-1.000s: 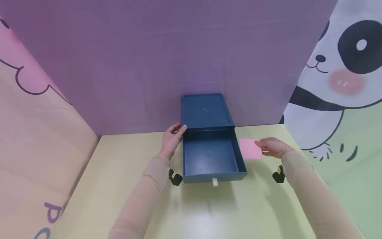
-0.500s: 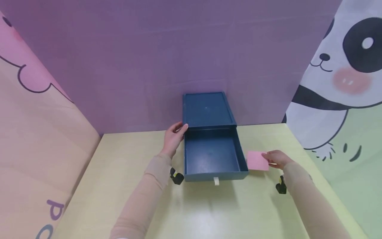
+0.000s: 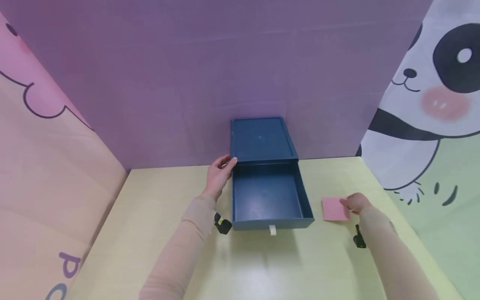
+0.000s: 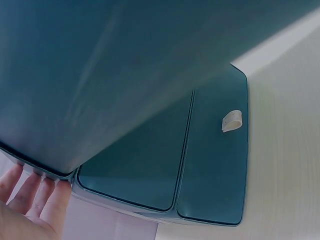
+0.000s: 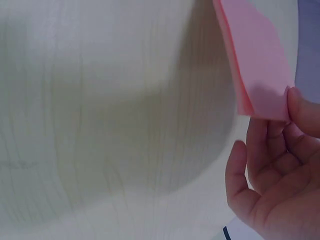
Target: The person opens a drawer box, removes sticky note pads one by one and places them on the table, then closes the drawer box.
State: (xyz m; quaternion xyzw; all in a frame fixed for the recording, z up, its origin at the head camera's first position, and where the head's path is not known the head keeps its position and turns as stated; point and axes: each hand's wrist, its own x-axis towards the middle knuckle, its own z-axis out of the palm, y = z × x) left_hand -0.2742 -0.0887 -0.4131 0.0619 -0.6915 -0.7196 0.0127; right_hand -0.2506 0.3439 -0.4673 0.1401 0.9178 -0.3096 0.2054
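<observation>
A dark blue drawer cabinet (image 3: 262, 139) stands by the purple back wall, its top drawer (image 3: 267, 196) pulled out and bare inside. My left hand (image 3: 218, 175) is at the cabinet's left front corner, thumb along the edge. In the left wrist view, the fingers (image 4: 47, 197) lie fairly straight, their tips touching the cabinet's side; the thumb is hidden there. To the right of the drawer, my right hand (image 3: 358, 203) pinches a square pink sticky-note pad (image 3: 335, 208) by its right edge. Seen from the right wrist, the pad (image 5: 260, 65) is between thumb and fingers.
Beneath the pulled-out drawer, lower drawer fronts (image 4: 212, 165) sit flush, one with a white pull tab (image 4: 232, 121). Another white tab (image 3: 272, 230) hangs from the top drawer's front. A pale wooden table (image 3: 157, 200) lies under everything, with a panda-printed cloth (image 3: 405, 141) on the right.
My right hand has moved the pink pad rightward and toward me, away from the drawer's side. The left hand stays at the cabinet corner. The view has shifted slightly.
</observation>
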